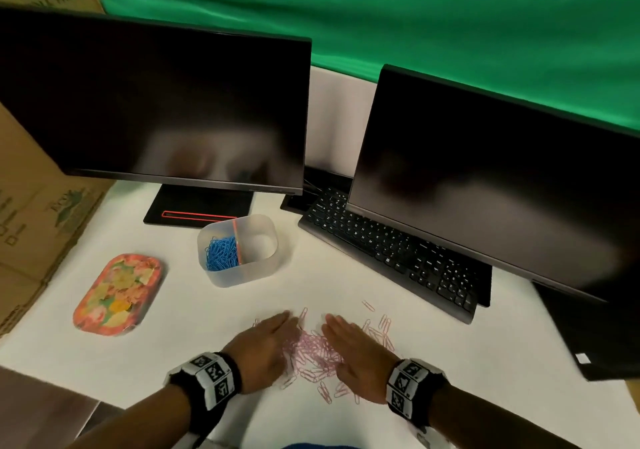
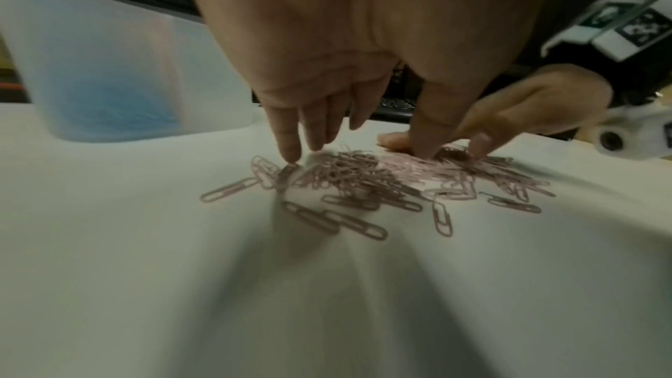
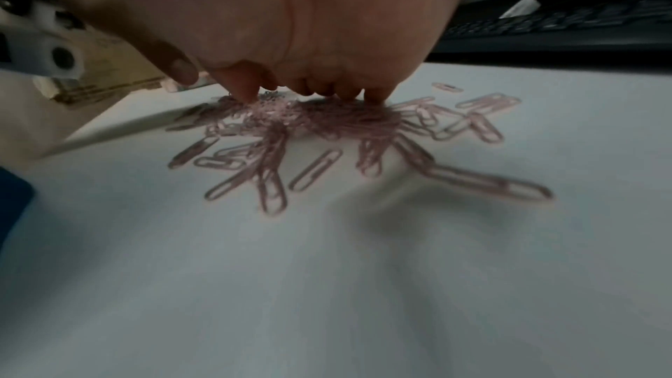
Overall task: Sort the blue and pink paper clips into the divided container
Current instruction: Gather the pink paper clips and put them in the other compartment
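Both hands, left point(image 1: 265, 348) and right point(image 1: 353, 350), lay flat with fingers straight, hemming the pink clips point(image 1: 317, 353) together on the table point(image 1: 194, 327), likely for scooping into the container's point(image 1: 242, 275) empty half.

An office desk, set up as a makeshift recording spot. Two dark monitors point(image 1: 166, 109) point(image 1: 491, 185) stand on a white tabletop point(image 1: 180, 337), with a black keyboard point(image 1: 388, 251) under the right one. A green cloth point(image 1: 381, 15) hangs behind as a backdrop, and cardboard boxes point(image 1: 31, 227) stand at the left edge.
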